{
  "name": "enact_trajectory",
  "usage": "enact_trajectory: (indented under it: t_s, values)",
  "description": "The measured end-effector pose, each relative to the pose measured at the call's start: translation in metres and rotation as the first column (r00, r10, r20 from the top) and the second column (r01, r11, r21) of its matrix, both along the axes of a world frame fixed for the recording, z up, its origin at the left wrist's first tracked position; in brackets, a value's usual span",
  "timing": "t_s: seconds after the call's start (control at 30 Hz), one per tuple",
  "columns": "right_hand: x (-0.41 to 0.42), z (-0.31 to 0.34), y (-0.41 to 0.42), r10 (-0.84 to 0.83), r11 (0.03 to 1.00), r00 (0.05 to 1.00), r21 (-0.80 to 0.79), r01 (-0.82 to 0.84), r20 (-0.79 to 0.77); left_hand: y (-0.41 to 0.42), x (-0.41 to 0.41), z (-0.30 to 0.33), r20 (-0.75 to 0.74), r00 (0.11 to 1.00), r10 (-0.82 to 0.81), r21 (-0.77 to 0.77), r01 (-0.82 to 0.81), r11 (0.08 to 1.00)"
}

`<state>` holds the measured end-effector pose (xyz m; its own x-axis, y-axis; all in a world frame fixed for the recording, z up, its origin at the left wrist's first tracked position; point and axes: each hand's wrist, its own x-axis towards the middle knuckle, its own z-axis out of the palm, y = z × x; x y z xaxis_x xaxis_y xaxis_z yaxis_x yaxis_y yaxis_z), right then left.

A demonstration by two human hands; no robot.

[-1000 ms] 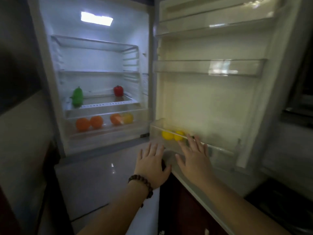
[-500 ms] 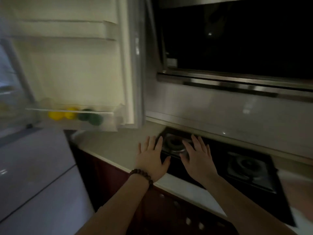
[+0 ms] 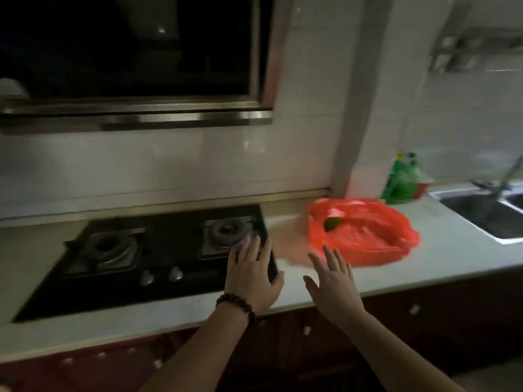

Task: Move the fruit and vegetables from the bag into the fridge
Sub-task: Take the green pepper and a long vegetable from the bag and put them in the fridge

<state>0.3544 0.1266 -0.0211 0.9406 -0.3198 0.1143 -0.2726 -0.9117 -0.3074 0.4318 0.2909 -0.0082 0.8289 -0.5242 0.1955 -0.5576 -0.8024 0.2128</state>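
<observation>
A red plastic bag [image 3: 365,236] lies open on the pale counter to the right of the stove. A green fruit [image 3: 331,223] shows inside its mouth; the rest of its contents are hidden. My left hand [image 3: 253,275], with a bead bracelet on the wrist, hovers over the stove's right front corner, fingers spread, holding nothing. My right hand [image 3: 334,284] is open too, fingertips just short of the bag's near left edge. The fridge is out of view.
A black two-burner gas stove [image 3: 119,250] fills the counter's left, under a dark range hood [image 3: 127,52]. Green bottles [image 3: 403,179] stand behind the bag by a wall column. A steel sink [image 3: 486,213] with a tap lies at far right. Dark red cabinets run below the counter.
The view has swung right, from the open fridge past the stove to the counter with the red bag. Both hands stayed open and empty throughout.
</observation>
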Motion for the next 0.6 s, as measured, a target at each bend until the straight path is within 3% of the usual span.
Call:
enact_trajectory:
  t_s: [0.3, 0.6]
  values:
    - [-0.068, -0.021, -0.13, -0.235, 0.971, 0.971, 0.045, 0.237, -0.046, -0.148, -0.023, -0.028, -0.048, 0.981, -0.189, 0.004, 0.189, 0.982]
    - [-0.028, -0.048, -0.213, -0.216, 0.971, 0.974, 0.093, 0.222, -0.072, -0.236, 0.022, -0.067, -0.073, 0.975, -0.211, -0.005, 0.211, 0.977]
